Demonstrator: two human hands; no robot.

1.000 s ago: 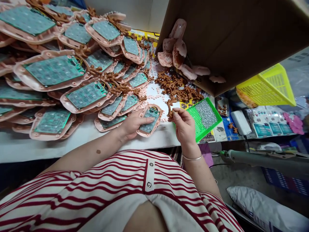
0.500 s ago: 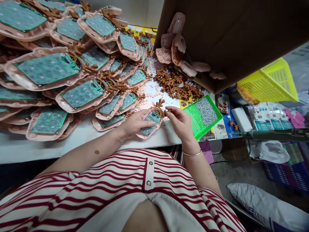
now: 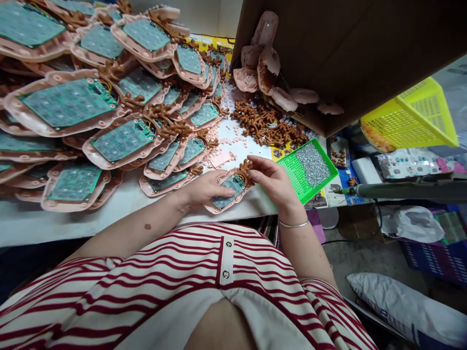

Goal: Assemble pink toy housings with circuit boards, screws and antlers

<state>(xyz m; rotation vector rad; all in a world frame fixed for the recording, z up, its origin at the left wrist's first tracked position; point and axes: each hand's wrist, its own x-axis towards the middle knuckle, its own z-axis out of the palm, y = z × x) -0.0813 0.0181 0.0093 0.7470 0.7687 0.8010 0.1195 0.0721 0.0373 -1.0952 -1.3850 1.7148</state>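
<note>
My left hand [image 3: 200, 188] is closed on a pink plastic toy shell [image 3: 217, 208], its thumb lying across the green circuit board [image 3: 237, 183] inside. Two brown antler pieces [image 3: 243, 166] stick out at the shell's upper right end. My right hand [image 3: 280, 183] has its thumb and index finger bent round the right-hand antler, at the shell's edge. Where those fingertips meet the antler is partly hidden. Behind the shell, loose brown antlers [image 3: 270, 124] lie in a heap on the white table.
Stacked pink shells with boards [image 3: 69, 104] fill the left side. A green basket [image 3: 292, 177] of small silvery screws stands beside my right hand. Behind it, a cardboard box [image 3: 321, 58] holds pink shell parts. A power screwdriver [image 3: 401, 193] juts in from the right, below a yellow basket [image 3: 419, 114].
My right hand has come in closer against the shell, and the right antler now sits nearer the other one at its edge. My left hand keeps its hold. The view has shifted slightly.
</note>
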